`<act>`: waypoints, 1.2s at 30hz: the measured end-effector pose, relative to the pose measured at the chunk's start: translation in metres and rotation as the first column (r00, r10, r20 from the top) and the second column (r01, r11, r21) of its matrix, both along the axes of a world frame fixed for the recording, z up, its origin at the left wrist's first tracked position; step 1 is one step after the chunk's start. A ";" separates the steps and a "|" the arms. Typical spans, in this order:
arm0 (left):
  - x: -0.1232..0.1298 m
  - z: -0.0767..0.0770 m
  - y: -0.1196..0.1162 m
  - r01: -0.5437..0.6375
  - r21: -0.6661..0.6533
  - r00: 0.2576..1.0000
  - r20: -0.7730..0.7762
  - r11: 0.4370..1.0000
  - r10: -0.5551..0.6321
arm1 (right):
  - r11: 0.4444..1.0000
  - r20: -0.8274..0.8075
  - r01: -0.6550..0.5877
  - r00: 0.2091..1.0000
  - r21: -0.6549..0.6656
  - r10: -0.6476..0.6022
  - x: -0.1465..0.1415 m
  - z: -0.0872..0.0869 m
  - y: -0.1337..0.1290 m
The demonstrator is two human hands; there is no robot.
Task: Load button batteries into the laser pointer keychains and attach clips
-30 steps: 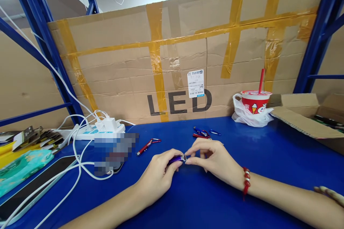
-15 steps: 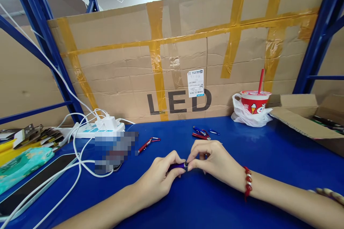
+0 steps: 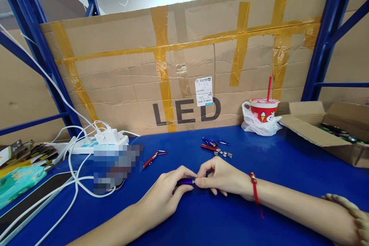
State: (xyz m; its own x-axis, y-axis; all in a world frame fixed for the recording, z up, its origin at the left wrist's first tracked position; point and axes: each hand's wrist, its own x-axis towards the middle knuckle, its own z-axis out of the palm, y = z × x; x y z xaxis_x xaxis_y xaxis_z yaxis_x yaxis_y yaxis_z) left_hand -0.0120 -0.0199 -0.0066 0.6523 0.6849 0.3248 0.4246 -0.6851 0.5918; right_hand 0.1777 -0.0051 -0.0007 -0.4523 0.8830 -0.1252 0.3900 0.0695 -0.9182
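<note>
My left hand (image 3: 167, 192) is closed around a small purple-blue metal tube (image 3: 186, 181), like a mini flashlight body, held level above the blue table. At the tube's right end, the fingertips of my right hand (image 3: 219, 178) are pinched together. Whatever lies between them is too small and hidden to name. Beyond my right hand lie several silver button cells (image 3: 224, 154) and a red tube (image 3: 209, 147). Just behind are a blue tube (image 3: 208, 142) and a blue carabiner clip (image 3: 224, 142). Left of these lies a red mini flashlight (image 3: 150, 160) with a red carabiner clip (image 3: 162, 152).
A red drink cup (image 3: 262, 111) in a plastic bag and an open cardboard box (image 3: 305, 128) stand at the right. On the left are a power strip (image 3: 111, 138), white cables (image 3: 75, 180) and a phone (image 3: 31, 200). Taped cardboard (image 3: 129, 96) walls the back.
My right fingers have turned and closed in on the tube's end; the dark gap seen there before is covered. The button cells behind my right hand now show. The view has shifted slightly.
</note>
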 end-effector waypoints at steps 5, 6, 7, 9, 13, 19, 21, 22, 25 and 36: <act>0.000 -0.002 0.004 -0.002 -0.019 1.000 0.031 1.000 0.003 | 1.000 -0.020 -0.004 1.000 0.003 0.004 0.000 -0.001 0.000; 0.000 -0.002 0.004 -0.011 -0.019 0.999 0.034 1.000 0.012 | 1.000 -0.022 -0.004 1.000 0.000 0.004 0.000 -0.001 0.000; 0.000 -0.002 0.004 -0.022 -0.017 0.999 0.035 1.000 0.022 | 1.000 -0.021 -0.006 1.000 -0.002 0.006 0.000 -0.001 0.000; 0.001 -0.001 0.004 -0.037 -0.009 0.999 0.033 0.999 0.038 | 1.000 -0.013 -0.007 1.000 -0.002 0.007 0.000 0.000 0.000; 0.001 -0.001 0.004 -0.040 -0.021 0.998 0.037 0.999 0.041 | 1.000 0.001 -0.009 1.000 0.017 0.009 0.000 0.000 0.001; 0.001 -0.001 0.004 -0.056 -0.053 0.998 0.027 0.997 0.058 | 0.999 -0.022 -0.037 0.999 0.040 0.038 -0.002 0.000 0.001; 0.001 0.000 0.004 -0.076 -0.047 0.997 0.016 0.996 0.077 | 0.998 -0.050 -0.036 0.998 0.049 0.038 -0.003 -0.002 0.001; 0.001 0.000 0.004 -0.084 -0.045 0.996 0.009 0.995 0.084 | 0.998 -0.062 -0.036 0.997 0.050 0.039 -0.003 -0.002 0.002; 0.001 0.000 0.003 -0.096 -0.032 0.995 -0.010 0.995 0.096 | 0.998 -0.066 -0.039 0.997 0.049 0.042 -0.003 -0.004 0.002; 0.001 -0.001 0.002 -0.167 0.057 0.974 -0.143 0.984 0.173 | 0.999 0.009 0.002 1.000 0.042 -0.003 -0.001 -0.005 0.007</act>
State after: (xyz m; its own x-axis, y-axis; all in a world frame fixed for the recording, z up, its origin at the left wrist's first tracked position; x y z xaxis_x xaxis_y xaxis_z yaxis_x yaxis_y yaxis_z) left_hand -0.0114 -0.0174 -0.0075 0.5701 0.7771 0.2667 0.6170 -0.6192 0.4856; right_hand 0.1770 0.0023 -0.0060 -0.4489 0.8888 -0.0924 0.3987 0.1067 -0.9108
